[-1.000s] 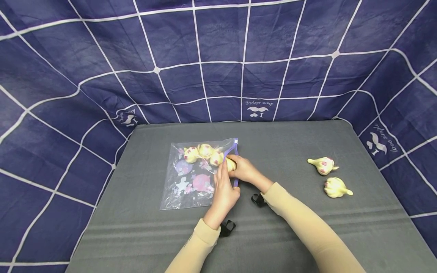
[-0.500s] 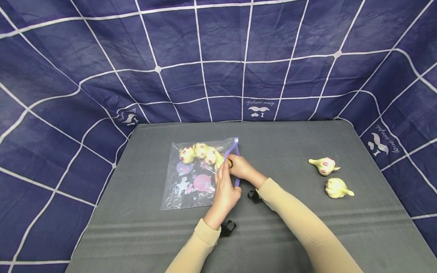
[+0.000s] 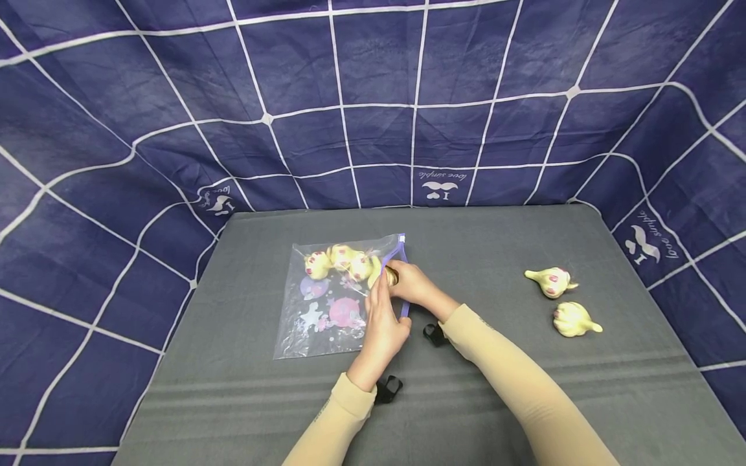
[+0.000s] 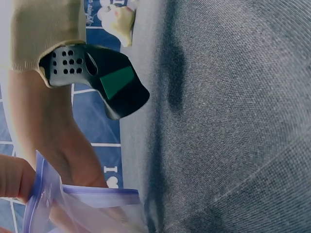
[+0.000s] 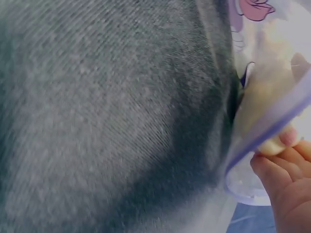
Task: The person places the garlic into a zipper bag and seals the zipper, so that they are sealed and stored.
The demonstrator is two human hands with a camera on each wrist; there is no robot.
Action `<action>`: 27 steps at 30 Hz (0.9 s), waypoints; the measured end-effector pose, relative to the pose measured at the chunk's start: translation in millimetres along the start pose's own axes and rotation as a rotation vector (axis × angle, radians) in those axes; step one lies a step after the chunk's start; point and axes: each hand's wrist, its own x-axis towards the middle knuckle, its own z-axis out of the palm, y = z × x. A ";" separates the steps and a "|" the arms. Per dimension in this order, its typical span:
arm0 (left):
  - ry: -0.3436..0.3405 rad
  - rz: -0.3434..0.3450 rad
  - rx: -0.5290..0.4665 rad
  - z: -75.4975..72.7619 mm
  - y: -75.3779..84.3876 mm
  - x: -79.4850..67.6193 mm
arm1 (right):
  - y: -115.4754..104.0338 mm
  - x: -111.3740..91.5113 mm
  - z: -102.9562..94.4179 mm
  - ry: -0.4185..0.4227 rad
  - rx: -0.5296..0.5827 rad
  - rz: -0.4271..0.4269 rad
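A clear zip bag (image 3: pixel 294 336) with purple edging and printed pink and white shapes lies flat, its mouth to the right. Several garlic bulbs (image 3: pixel 340 257) are inside, along its far side. My left hand (image 3: pixel 386 327) pinches the purple rim (image 4: pixel 41 182) of the mouth between thumb and fingers, lifting it open. Through that mouth reaches my right hand (image 3: pixel 415 285), its fingertips gripping another garlic bulb (image 5: pixel 271 147) just inside the rim. Part of that bulb is hidden behind the fingers and the bag's film.
Two loose garlic bulbs, one upper (image 3: pixel 552 282) and one lower (image 3: pixel 573 320), lie on the grey cloth-covered table (image 3: pixel 466 246) at the right. A blue checked curtain (image 3: pixel 373 129) walls the back and sides. Black camera mounts (image 3: pixel 389 388) sit at both wrists.
My right hand has pushed its garlic bulb left, deeper into the bag's mouth, and the bulbs inside have shifted left. The left hand stays at the rim.
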 end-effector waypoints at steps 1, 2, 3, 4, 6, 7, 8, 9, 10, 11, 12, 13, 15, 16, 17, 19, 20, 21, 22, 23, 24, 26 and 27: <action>-0.006 -0.003 -0.002 -0.3 0.2 0.2 | 0.2 -0.9 -1.6 0.007 0.006 0.002; -0.010 -0.006 -0.005 -0.6 0.4 0.4 | 0.5 -2.0 -3.4 0.011 0.022 0.011; -0.013 -0.007 -0.006 -0.9 0.6 0.5 | 1.1 -3.0 -4.9 0.014 0.045 0.015; -0.017 -0.009 -0.007 -1.2 0.7 0.6 | 1.8 -4.2 -6.8 0.019 0.075 0.022; -0.029 -0.012 -0.011 -1.6 0.6 0.7 | 4.3 -6.9 -10.4 0.027 0.150 0.047; -0.035 -0.016 -0.015 -1.9 0.6 0.5 | 5.2 -8.6 -12.8 0.032 0.191 0.052; -0.038 -0.021 -0.018 -2.0 0.5 0.5 | 5.9 -10.4 -15.5 0.036 0.242 0.062; -0.047 -0.029 -0.022 -2.2 0.4 0.5 | 6.8 -12.5 -18.3 0.038 0.289 0.068; -0.054 -0.037 -0.025 -2.2 0.2 0.7 | 7.9 -14.8 -21.0 0.043 0.327 0.081; -0.057 -0.041 -0.027 -2.1 0.1 0.9 | 8.7 -16.9 -23.9 0.049 0.360 0.086; -0.061 -0.048 -0.027 -2.1 0.0 0.9 | 9.5 -19.2 -26.8 0.054 0.387 0.086; -0.065 -0.054 -0.026 -2.2 0.0 1.0 | 9.8 -21.5 -29.7 0.060 0.411 0.090; -0.068 -0.060 -0.024 -2.3 -0.4 1.3 | 11.2 -25.7 -34.5 0.078 0.449 0.100; -0.063 -0.058 -0.024 -2.0 -0.6 1.5 | 11.8 -27.4 -36.6 0.095 0.459 0.099; -0.057 -0.054 -0.025 -1.8 -0.8 1.4 | 11.7 -29.3 -39.0 0.107 0.472 0.096; -0.050 -0.056 -0.025 -1.6 -1.0 1.4 | 12.1 -33.4 -43.3 0.141 0.499 0.093; -0.041 -0.055 -0.025 -1.4 -1.0 1.5 | 12.0 -35.5 -45.9 0.160 0.515 0.083; -0.032 -0.052 -0.025 -1.0 -1.0 1.5 | 11.5 -37.9 -48.8 0.177 0.529 0.073; -0.027 -0.052 -0.024 -0.9 -0.6 1.5 | 10.7 -40.5 -52.0 0.194 0.542 0.069; -0.022 -0.053 -0.022 -0.8 -0.4 1.4 | 10.1 -43.1 -55.4 0.207 0.555 0.062; -0.018 -0.054 -0.023 -0.8 -0.1 1.4 | 10.3 -45.6 -58.7 0.220 0.568 0.058; -0.009 -0.050 -0.024 -0.4 0.2 1.4 | 10.1 -50.9 -66.4 0.239 0.583 0.068; -0.008 -0.049 -0.025 -0.3 0.3 1.5 | 10.5 -53.5 -70.2 0.248 0.588 0.075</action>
